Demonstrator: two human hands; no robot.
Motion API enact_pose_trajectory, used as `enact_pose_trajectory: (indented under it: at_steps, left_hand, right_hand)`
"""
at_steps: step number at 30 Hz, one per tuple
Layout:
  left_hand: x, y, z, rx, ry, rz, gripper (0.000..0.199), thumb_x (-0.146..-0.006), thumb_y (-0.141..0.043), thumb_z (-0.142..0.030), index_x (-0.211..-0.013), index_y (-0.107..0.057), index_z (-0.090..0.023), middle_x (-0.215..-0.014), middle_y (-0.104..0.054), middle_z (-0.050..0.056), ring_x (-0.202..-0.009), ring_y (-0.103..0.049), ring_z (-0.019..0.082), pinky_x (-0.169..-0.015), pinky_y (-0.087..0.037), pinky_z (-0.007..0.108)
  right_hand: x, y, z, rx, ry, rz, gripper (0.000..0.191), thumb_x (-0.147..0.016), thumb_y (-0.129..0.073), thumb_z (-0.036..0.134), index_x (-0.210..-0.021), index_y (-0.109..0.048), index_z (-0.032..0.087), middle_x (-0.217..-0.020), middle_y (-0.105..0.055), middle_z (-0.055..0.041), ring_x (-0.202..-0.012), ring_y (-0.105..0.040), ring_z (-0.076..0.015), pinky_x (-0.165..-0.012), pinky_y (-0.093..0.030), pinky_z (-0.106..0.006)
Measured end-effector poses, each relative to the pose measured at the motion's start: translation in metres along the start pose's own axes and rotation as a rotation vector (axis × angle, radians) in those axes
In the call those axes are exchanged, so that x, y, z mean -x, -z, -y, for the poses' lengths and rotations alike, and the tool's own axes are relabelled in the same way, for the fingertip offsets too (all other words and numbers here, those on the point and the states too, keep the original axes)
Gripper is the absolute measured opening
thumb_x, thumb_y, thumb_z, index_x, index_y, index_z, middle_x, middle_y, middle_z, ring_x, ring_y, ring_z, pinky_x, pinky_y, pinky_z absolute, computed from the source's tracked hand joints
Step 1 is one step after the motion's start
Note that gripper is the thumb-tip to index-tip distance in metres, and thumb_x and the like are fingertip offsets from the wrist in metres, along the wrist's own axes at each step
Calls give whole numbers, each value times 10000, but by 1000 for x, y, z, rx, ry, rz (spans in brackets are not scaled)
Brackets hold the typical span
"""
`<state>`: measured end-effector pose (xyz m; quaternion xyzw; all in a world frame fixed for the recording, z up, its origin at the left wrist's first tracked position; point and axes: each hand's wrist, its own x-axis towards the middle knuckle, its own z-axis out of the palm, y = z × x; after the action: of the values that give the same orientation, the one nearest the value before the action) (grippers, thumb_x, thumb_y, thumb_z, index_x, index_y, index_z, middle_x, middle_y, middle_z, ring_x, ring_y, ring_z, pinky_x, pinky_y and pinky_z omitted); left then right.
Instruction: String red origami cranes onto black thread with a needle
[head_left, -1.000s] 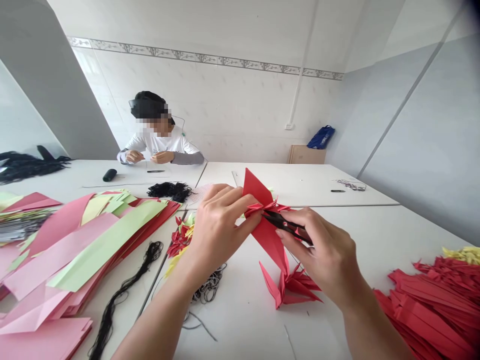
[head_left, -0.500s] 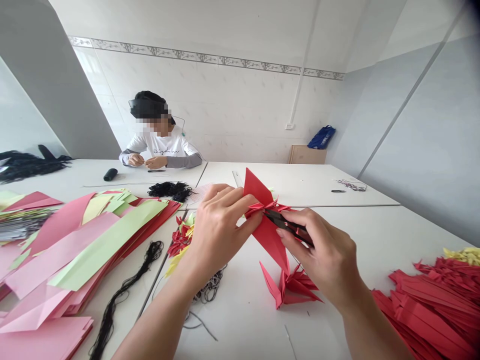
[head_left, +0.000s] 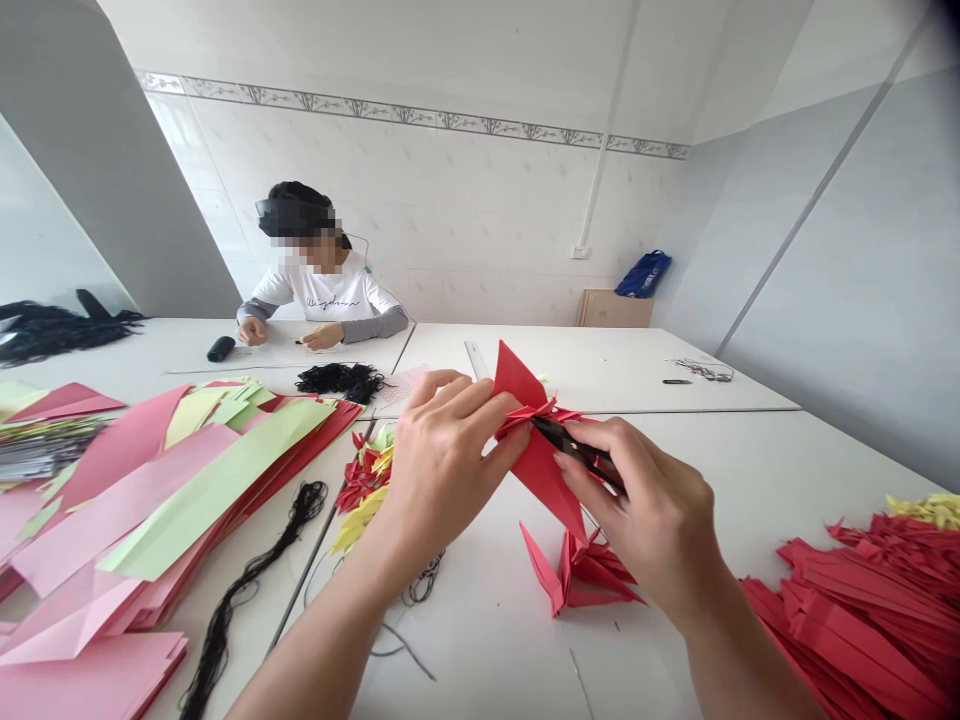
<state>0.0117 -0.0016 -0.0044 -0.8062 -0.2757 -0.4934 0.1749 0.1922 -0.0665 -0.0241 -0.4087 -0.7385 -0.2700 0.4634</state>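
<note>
My left hand (head_left: 452,450) is closed, pinching a red paper crane (head_left: 536,475) above the table, its broad wings spread up and down. In my right hand (head_left: 645,500) are small black thread snips (head_left: 581,450), gripped between thumb and fingers. Their tip touches the folded middle of the crane, close to my left fingertips; whether the blades are on a thread I cannot make out. Just below, another red folded crane (head_left: 577,578) rests on the white table (head_left: 525,660), partly behind my right hand.
Coloured paper sheets (head_left: 150,490) lie at left beside a black thread bundle (head_left: 232,590). Red and yellow folded pieces (head_left: 364,500) sit behind my left wrist. Red folded papers (head_left: 870,590) are heaped at right. A co-worker (head_left: 322,270) sits across the table, near black thread (head_left: 341,380).
The held crane and both of my hands have shifted slightly, with the crane a little to the right and lower. The co-worker's hands have moved apart.
</note>
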Motion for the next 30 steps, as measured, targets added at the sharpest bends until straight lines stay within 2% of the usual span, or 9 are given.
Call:
enact_pose_trajectory:
  at_steps: [9,16,24,30]
  left_hand:
    - [-1,0,-1,-9,1,29,193,-917,-577,-176,-735,-633,-209,-635,-602,-37,-592,-486,126,-851,-473,354]
    - [-1,-1,-1,-8,6,43,185,-917,-569,-160,-786,-686,-220,-629,-598,-38,-589,-481,130,-860,-473,358]
    - [-1,-1,-2,-10,8,39,175,-907,-578,-155,-769,-668,-215,-631,-605,-38,-600,-502,132,-872,-475,359]
    - [0,-1,0,1,20,42,156,-898,-592,-169,-757,-645,-211,-636,-612,-34,-600,-494,134,-839,-474,358]
  right_hand:
    - [0,1,0,17,-5,18,110,-956,-611,134,-1056,-603,177,-913,-755,-38,-678,-702,-117,-582,-558,-227]
    - [-1,3,2,28,-3,48,104,-948,-617,108,-1034,-597,162,-866,-728,-32,-596,-625,-94,-529,-494,-223]
    - [-2,2,3,20,-3,47,109,-944,-619,91,-1027,-591,156,-833,-706,-18,-598,-598,-83,-532,-480,-216]
    - [-1,1,2,-29,-19,45,120,-960,-594,104,-1059,-591,173,-905,-733,-41,-676,-673,-107,-564,-518,-217]
